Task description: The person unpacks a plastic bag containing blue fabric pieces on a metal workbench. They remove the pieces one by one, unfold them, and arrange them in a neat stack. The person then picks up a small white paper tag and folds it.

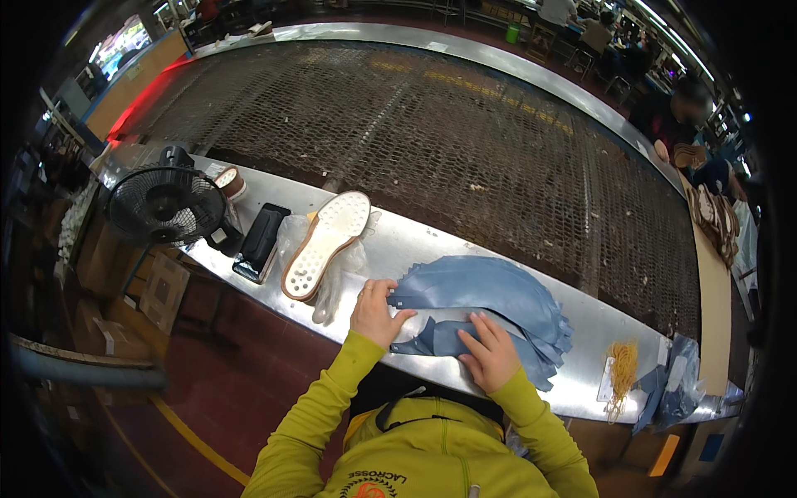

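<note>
While blue leather-like pieces [473, 282] lie fanned on metal counter [400, 249], left hand [378, 314] touches their left edge, pinch unclear from view; right hand [491, 352] rests spread, gripping nothing, on near piece [447, 337]. Judged light, limp, somewhat slippery; best held at left ends.

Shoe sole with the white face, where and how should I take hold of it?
Likely best from above with the left grip, the nearer one, pinching the shoe sole across its middle by the long side edges: it lies white face up, narrower there than at its far end. Mind the clear plastic beside it.
</note>
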`<state>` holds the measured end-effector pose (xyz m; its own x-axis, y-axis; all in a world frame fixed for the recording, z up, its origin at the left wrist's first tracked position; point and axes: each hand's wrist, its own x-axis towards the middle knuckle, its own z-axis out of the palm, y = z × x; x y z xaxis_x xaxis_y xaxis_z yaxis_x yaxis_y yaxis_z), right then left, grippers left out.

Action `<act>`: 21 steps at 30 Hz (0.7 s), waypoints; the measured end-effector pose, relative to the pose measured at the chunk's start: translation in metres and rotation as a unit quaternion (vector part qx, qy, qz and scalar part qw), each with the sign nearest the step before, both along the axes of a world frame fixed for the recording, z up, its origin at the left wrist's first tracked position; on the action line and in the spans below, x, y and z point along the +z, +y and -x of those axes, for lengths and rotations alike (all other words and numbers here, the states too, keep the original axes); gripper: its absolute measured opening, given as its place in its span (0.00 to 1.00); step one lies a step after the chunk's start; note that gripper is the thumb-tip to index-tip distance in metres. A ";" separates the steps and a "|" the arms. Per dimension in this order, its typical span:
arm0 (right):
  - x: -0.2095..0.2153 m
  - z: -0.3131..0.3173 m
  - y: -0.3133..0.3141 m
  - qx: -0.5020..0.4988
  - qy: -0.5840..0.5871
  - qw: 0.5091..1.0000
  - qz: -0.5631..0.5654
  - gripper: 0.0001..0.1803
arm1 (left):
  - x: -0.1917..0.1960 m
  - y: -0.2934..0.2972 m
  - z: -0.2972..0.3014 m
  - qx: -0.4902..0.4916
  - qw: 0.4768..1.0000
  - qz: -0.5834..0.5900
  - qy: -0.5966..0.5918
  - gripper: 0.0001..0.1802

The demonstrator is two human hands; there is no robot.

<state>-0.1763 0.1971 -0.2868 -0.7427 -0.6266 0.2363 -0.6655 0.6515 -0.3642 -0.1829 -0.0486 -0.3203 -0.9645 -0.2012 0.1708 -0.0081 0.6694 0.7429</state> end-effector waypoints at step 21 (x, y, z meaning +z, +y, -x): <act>0.019 0.147 -0.068 0.129 -0.215 0.965 -0.074 0.11 | -0.013 -0.017 -0.006 -0.005 0.996 -0.091 0.012 0.23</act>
